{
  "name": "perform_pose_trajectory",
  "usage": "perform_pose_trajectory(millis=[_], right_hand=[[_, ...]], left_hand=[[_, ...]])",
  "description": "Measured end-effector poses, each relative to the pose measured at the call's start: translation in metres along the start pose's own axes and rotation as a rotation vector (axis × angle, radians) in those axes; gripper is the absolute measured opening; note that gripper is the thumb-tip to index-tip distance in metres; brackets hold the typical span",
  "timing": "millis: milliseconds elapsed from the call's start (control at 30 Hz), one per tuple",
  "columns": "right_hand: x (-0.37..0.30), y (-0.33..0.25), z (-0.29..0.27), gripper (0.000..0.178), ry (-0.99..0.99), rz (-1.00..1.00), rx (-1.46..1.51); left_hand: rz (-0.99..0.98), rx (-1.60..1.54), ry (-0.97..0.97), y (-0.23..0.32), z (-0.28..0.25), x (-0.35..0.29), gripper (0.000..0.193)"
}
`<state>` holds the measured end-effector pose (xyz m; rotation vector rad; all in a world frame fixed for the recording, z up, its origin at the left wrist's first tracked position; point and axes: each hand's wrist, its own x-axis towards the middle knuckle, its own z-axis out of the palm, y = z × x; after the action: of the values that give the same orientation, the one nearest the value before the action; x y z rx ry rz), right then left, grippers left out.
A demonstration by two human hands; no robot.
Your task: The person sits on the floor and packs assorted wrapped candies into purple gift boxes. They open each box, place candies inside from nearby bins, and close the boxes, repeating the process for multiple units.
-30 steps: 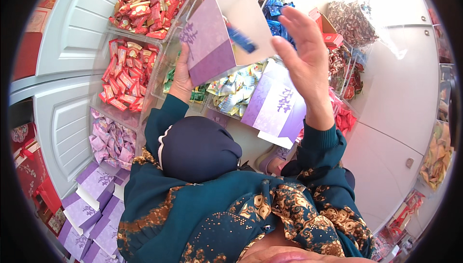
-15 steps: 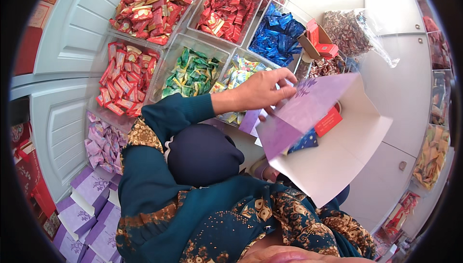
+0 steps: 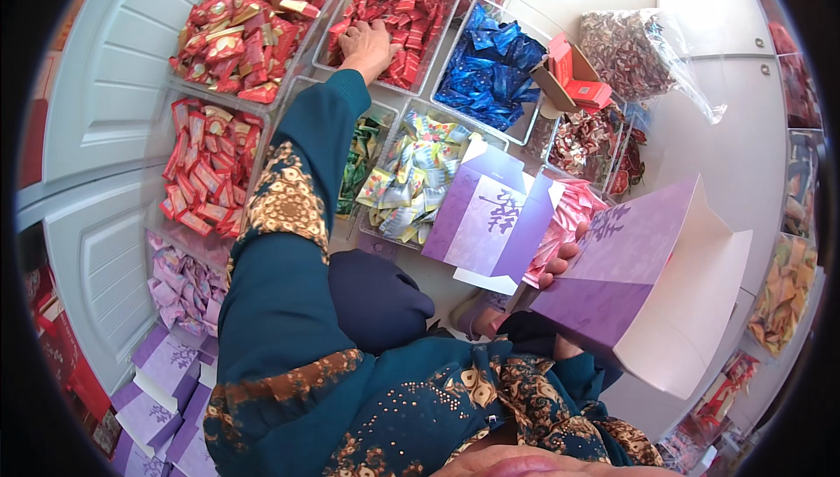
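Away goes my left hand [image 3: 367, 46] from the purple box [image 3: 612, 276], up now into the tub of red packets [image 3: 429, 17], while the box itself has slid a little toward five o'clock. Fingers down and half spread on the wrappers here, tips sunk among them; whether they've hold of one, I can't tell. Over to my right hand [image 3: 562, 265]: fingers curled on the box's left wall, thumb hidden, and the box firmly held at four o'clock of my view, its open flaps facing three. Contents hidden from this angle!

Outward from the left hand: heaped red-and-gold packets [image 3: 254, 26] at nine, blue packets [image 3: 490, 66] at three, green packets [image 3: 357, 157] at six, half covered by my sleeve [image 3: 306, 157], and pale yellow-and-blue packets [image 3: 416, 175] toward five.

Round the right hand: a second purple box [image 3: 490, 219] lies at ten, pink packets [image 3: 569, 214] at twelve, and farther up that line a small brown carton [image 3: 560, 83] with red pieces; just past it, a clear bag [image 3: 626, 48] of small wrapped pieces.

Out at the edge, toward eight: lilac packets [image 3: 184, 284], and below them, several more purple boxes [image 3: 162, 398] clustered together.
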<state>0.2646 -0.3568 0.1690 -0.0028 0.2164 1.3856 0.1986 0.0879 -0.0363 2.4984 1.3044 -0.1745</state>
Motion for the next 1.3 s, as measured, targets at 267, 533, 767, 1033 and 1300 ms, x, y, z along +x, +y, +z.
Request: perform_pose_trajectory(millis=[267, 533, 767, 1033, 1300], right_hand=[[0.001, -0.021, -0.023, 0.059, 0.008, 0.095, 0.086], [-0.022, -0.031, -0.044, 0.048, 0.144, 0.075, -0.150], [-0.013, -0.002, -0.019, 0.055, -0.037, -0.155, -0.166], [-0.008, 0.001, -0.014, 0.054, -0.170, -0.035, -0.168], [-0.026, 0.012, -0.018, 0.059, -0.181, -0.017, -0.229]], left_hand=[[-0.120, 0.046, 0.083, 0.022, 0.017, 0.010, 0.067], [0.067, -0.189, 0.021, 0.000, 0.035, 0.023, 0.035], [0.226, -1.428, 0.148, -0.027, -0.039, -0.005, 0.019], [-0.044, -1.274, -0.104, -0.088, -0.034, -0.161, 0.014], [0.082, -0.141, -0.220, -0.083, 0.076, -0.179, 0.022]])
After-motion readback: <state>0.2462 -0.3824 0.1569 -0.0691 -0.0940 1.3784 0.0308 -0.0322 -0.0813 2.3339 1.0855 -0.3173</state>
